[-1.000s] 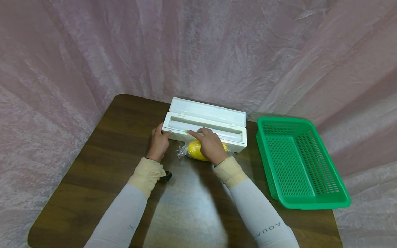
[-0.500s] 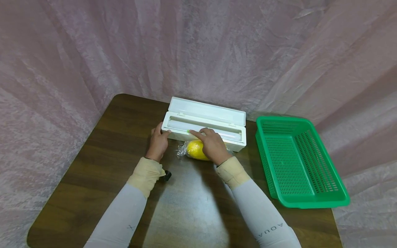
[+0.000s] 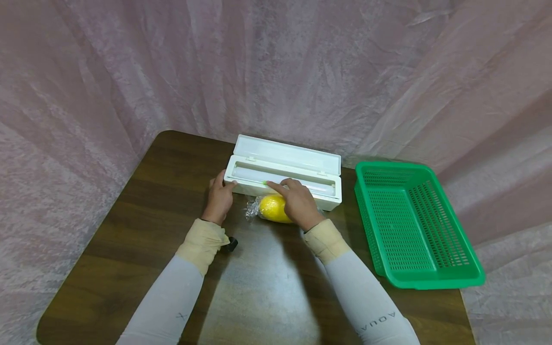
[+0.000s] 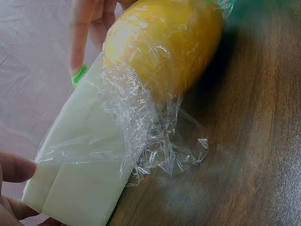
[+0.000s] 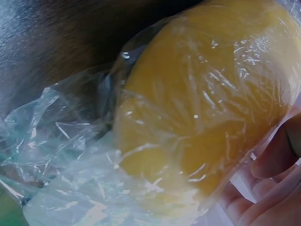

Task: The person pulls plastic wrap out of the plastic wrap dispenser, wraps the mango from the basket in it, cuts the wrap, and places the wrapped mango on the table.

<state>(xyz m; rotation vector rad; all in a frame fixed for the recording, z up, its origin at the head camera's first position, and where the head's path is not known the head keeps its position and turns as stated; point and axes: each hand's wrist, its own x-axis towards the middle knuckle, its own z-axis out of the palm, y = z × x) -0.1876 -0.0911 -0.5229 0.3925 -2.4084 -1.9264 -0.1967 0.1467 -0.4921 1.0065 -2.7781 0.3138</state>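
Note:
A white cling film dispenser lies across the table with its lid raised at the back and a film roll inside. My left hand grips its left end, thumb at the front edge. The index finger of my right hand reaches out and presses on a small green slider at the dispenser's front edge; the other fingers are bent and hold nothing. Against the front of the dispenser sits a yellow oval fruit wrapped in clear film. Crumpled film spreads from its left end. My right hand partly hides the fruit in the head view.
To the right stands a green plastic basket with slotted sides. A pink curtain hangs behind the wooden table. The table's rounded corner is at the back left.
My right hand has slid a little to the right along the dispenser's front edge, and the green slider has moved with it. My left hand keeps its grip on the left end.

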